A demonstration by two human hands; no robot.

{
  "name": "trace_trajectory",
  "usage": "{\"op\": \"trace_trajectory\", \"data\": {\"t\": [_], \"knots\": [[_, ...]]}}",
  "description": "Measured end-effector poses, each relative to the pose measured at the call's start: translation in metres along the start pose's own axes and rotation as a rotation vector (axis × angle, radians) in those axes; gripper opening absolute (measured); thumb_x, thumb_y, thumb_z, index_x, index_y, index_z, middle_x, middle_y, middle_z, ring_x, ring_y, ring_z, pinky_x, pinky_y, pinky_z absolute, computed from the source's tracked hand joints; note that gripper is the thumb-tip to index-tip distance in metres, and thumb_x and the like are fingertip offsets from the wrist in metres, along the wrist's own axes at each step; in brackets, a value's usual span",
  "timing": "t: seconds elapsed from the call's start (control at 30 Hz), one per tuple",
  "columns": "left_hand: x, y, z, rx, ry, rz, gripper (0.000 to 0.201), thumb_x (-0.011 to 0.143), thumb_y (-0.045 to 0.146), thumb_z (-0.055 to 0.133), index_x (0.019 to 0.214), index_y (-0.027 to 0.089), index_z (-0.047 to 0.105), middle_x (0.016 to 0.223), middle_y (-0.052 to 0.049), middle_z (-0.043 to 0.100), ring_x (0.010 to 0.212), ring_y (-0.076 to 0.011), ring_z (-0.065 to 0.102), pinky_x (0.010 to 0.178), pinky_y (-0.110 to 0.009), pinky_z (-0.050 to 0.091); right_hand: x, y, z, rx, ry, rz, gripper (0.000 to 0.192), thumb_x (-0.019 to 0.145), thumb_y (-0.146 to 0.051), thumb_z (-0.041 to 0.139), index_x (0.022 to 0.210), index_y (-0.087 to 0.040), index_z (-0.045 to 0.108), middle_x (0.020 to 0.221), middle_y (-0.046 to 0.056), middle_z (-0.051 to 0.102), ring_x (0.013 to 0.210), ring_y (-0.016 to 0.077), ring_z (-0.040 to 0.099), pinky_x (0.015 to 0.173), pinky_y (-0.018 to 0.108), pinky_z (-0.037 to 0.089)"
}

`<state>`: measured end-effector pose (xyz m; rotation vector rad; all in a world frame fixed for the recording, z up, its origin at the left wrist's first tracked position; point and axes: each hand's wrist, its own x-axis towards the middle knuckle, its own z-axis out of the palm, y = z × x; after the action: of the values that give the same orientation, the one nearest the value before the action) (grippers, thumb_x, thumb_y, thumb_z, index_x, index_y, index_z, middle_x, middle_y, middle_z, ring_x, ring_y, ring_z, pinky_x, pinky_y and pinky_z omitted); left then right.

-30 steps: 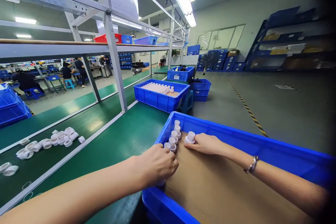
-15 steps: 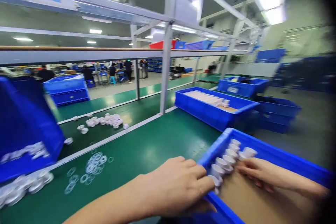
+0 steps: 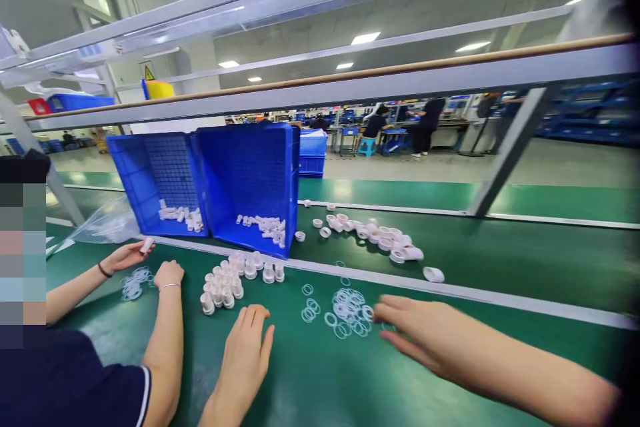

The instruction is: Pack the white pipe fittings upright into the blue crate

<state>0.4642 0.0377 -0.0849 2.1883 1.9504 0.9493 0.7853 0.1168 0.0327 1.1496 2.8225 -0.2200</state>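
My left hand (image 3: 245, 357) is over the green work surface (image 3: 320, 387), thumb apart from the fingers, with nothing visible in it. Just beyond its fingertips stands a cluster of white plastic fittings (image 3: 223, 283), flanged and upright. My right hand (image 3: 425, 333) reaches in from the right, its thumb and fingers parted, at the right edge of a loose pile of thin translucent rings (image 3: 350, 307). A few rings lie partly behind its fingertips. Separate rings (image 3: 310, 310) are scattered left of the pile.
At the left, a co-worker's hand (image 3: 133, 257) holds a white fitting near another ring pile (image 3: 136, 282). Two blue bins (image 3: 250, 173) lie tipped on their sides with white parts inside. More white collars (image 3: 385, 237) lie beyond the metal strip (image 3: 450, 288). A shelf rail (image 3: 350, 88) crosses above.
The view has swung left, away from the blue bin with rows of fittings. Both my hands have left that bin and are now over the work surface, the right one at the rings.
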Motion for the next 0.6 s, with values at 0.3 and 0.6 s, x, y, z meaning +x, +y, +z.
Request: {"op": "trace_trajectory", "data": {"t": [0.3, 0.6], "knots": [[0.031, -0.138, -0.077, 0.028, -0.021, -0.123, 0.037, 0.096, 0.046, 0.051, 0.112, 0.013, 0.057, 0.102, -0.010, 0.056, 0.091, -0.0179, 0.055, 0.082, -0.035, 0.048, 0.219, -0.063, 0.035, -0.085, 0.099, -0.267, 0.026, 0.094, -0.016, 0.048, 0.115, -0.009, 0.060, 0.117, 0.011, 0.056, 0.107, 0.0236, 0.051, 0.093, 0.035, 0.041], [0.080, -0.315, -0.166, -0.279, 0.098, -0.380, 0.042, 0.095, 0.016, 0.000, 0.106, 0.010, 0.040, 0.074, -0.003, 0.039, 0.060, -0.0137, 0.033, 0.060, -0.026, 0.029, 0.270, -0.076, 0.066, -0.098, 0.197, -0.111, 0.033, 0.090, -0.013, 0.048, 0.123, -0.006, 0.051, 0.110, 0.016, 0.058, 0.105, 0.0290, 0.051, 0.085, 0.040, 0.038]]}}
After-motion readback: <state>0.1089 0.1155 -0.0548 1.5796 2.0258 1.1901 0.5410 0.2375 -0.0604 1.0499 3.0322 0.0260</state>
